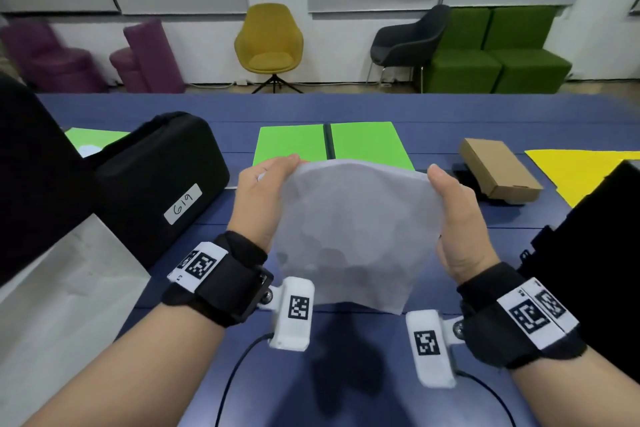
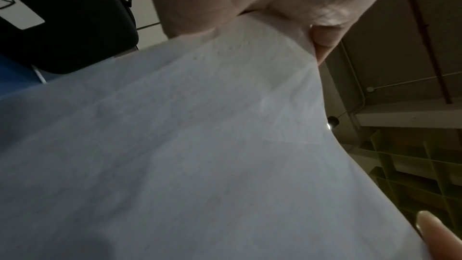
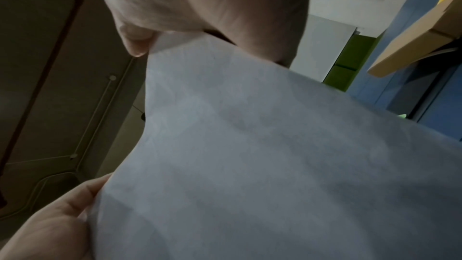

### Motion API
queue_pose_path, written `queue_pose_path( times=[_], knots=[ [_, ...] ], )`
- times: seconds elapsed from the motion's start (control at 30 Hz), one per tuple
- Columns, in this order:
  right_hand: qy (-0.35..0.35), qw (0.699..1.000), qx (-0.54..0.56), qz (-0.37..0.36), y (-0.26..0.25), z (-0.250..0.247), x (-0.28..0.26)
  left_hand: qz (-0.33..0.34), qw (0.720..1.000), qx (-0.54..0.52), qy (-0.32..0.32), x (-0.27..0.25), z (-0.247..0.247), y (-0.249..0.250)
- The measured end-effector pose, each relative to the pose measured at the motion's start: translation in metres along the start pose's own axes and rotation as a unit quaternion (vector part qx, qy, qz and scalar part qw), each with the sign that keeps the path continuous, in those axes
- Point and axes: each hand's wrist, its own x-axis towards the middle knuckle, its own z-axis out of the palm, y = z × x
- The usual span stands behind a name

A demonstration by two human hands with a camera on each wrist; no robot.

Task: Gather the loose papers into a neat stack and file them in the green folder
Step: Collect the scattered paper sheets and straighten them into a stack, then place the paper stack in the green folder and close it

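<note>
A stack of white papers (image 1: 353,229) stands on edge above the blue table, held between both hands. My left hand (image 1: 263,194) grips its left side and my right hand (image 1: 453,215) grips its right side, thumbs toward me. The top edge bows upward. In the left wrist view the papers (image 2: 190,145) fill the frame under my palm, and the papers (image 3: 262,155) do the same in the right wrist view. The green folder (image 1: 332,146) lies open flat just beyond the papers, its near edge hidden behind them.
A black case (image 1: 156,184) labelled G19 sits at left, with another green sheet (image 1: 90,137) behind it. A cardboard box (image 1: 498,170) and a yellow sheet (image 1: 581,173) lie at right. A black object (image 1: 595,253) stands at far right. White paper (image 1: 59,305) lies at lower left.
</note>
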Motion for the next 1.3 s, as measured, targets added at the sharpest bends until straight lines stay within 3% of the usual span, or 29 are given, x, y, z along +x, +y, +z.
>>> queue_pose_path(
  times=[0.2,0.3,0.43,0.57,0.77,0.97,1.13,1.3],
  knots=[
    [0.033,0.999,0.016,0.022,-0.001,0.002,0.009,-0.032,0.999,0.030,0.023,0.008,-0.001,0.001],
    [0.005,0.999,0.011,0.030,0.001,-0.001,0.011,-0.030,0.999,-0.001,-0.028,0.009,-0.007,-0.006],
    [-0.039,0.995,-0.087,-0.005,0.017,-0.009,0.001,-0.005,0.994,0.069,-0.086,-0.006,-0.017,-0.036],
    [-0.015,0.991,-0.135,0.020,0.038,-0.013,-0.001,-0.033,0.996,0.061,-0.059,-0.014,-0.013,-0.053],
    [-0.018,0.993,-0.111,-0.025,0.026,-0.016,0.018,0.013,0.999,0.021,-0.047,-0.003,-0.006,-0.042],
    [0.000,0.987,-0.141,0.070,0.084,-0.032,0.014,-0.095,0.993,0.058,-0.036,-0.008,-0.010,-0.105],
    [0.019,0.980,-0.153,0.127,0.128,-0.036,0.011,-0.177,0.984,0.025,0.009,0.016,-0.005,-0.135],
    [-0.001,0.973,-0.179,0.145,0.128,-0.050,0.031,-0.224,0.974,0.004,-0.030,0.050,0.004,-0.142]
  ],
)
